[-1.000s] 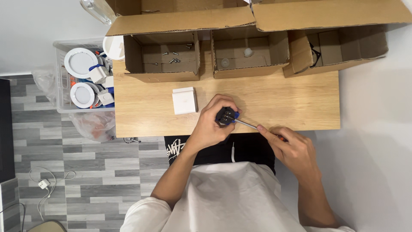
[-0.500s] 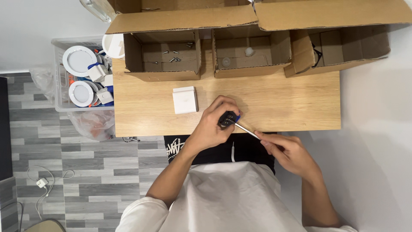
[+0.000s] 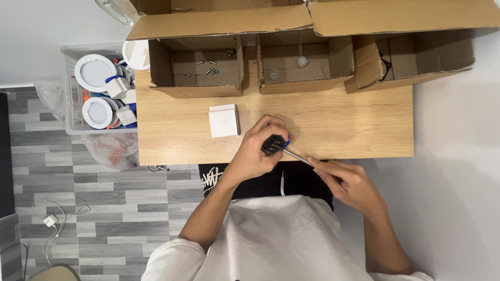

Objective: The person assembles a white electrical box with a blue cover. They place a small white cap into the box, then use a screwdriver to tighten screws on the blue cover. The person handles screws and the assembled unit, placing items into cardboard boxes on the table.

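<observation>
My left hand [image 3: 259, 148] grips the black handle of a screwdriver [image 3: 276, 144] with a blue band, just above the front edge of the wooden table [image 3: 359, 125]. Its metal shaft runs down and right into my right hand [image 3: 348, 182], whose fingers close around the tip; whatever sits at the tip is hidden. A small white square box [image 3: 224, 120] lies on the table to the left of my left hand.
Three open cardboard boxes line the back of the table: the left one [image 3: 197, 66] holds several screws, the middle one [image 3: 302, 65] small white parts, the right one [image 3: 411, 57] something dark. A clear bin [image 3: 70, 88] of round white lamps stands at the left.
Both hands and the screwdriver shifted slightly toward the table's front edge; the grip is unchanged.
</observation>
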